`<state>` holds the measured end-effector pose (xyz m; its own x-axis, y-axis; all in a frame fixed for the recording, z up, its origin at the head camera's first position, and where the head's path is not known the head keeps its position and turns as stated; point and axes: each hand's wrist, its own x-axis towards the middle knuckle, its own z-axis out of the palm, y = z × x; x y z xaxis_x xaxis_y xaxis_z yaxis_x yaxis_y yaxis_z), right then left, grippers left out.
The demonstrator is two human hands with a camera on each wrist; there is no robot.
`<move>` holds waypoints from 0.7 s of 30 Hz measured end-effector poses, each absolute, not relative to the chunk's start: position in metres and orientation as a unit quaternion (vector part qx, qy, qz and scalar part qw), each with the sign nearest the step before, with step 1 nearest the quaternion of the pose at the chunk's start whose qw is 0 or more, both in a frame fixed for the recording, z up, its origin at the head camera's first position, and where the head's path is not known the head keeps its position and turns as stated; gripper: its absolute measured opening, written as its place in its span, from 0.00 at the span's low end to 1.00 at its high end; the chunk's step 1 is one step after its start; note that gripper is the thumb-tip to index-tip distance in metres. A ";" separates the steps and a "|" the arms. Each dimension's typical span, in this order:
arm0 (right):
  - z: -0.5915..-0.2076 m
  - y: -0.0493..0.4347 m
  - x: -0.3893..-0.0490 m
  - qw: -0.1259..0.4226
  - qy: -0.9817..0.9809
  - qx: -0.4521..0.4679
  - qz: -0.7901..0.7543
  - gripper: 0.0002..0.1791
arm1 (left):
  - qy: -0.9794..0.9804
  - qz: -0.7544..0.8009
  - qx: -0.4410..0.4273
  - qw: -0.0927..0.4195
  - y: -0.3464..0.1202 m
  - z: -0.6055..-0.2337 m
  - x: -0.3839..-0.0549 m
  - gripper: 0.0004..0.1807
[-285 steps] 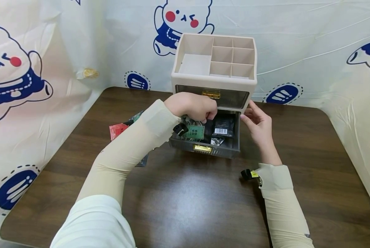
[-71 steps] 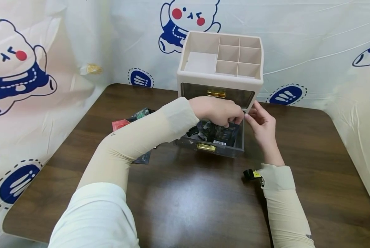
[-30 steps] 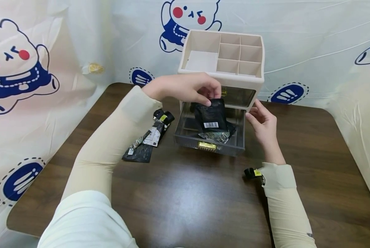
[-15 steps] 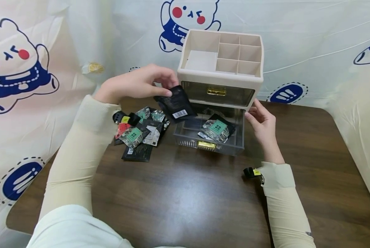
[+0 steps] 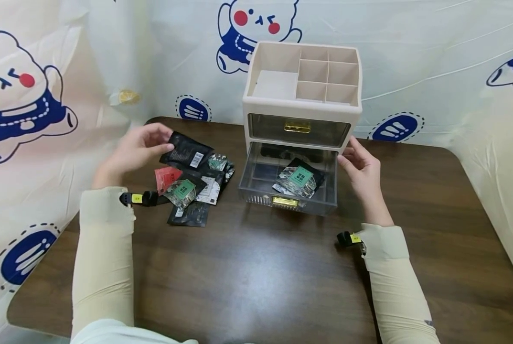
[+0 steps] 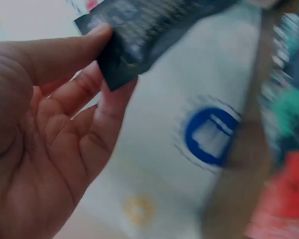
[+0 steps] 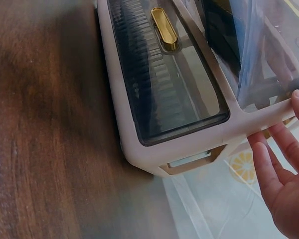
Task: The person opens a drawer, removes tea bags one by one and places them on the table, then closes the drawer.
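Lying at the near left of the brown table: a heap of sachets, overlapping, including a red sachet, a green-labelled one and several dark ones. Left hand pinches the corner of a black barcoded sachet between thumb and fingers, at the heap's far side; whether the sachet touches the heap cannot be told.

To the right, a transparent drawer stands pulled out. Contents: one green-labelled sachet, edges of what look like others beneath it; rear too dark to read. Right hand grips the right front edge of the white organizer, thumb on the front, fingers along the side.

Under the pulled-out drawer, the right wrist view shows a bottom drawer, pushed in, contents not legible. Above, a tinted top drawer, also pushed in, contents indistinct. Organizer's upper tray: one large compartment at left, six small compartments at right.

Behind: pale curtain with blue-and-red cartoon prints.
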<state>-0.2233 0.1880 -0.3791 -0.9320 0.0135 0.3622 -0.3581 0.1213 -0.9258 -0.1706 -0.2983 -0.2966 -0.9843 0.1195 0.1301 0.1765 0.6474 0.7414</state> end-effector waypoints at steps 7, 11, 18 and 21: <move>-0.378 0.188 -0.223 0.140 -0.737 0.120 0.650 0.29 | -0.890 -0.453 0.040 0.040 -0.334 -0.361 -0.179 0.14; -0.378 0.187 -0.223 0.136 -0.737 0.126 0.650 0.29 | -0.876 -0.474 0.079 0.047 -0.341 -0.383 -0.182 0.16; -0.379 0.187 -0.223 0.143 -0.736 0.129 0.649 0.29 | -0.901 -0.421 0.094 0.048 -0.338 -0.397 -0.185 0.20; -0.380 0.188 -0.222 0.145 -0.737 0.127 0.648 0.29 | -0.904 -0.415 0.095 0.038 -0.337 -0.399 -0.185 0.20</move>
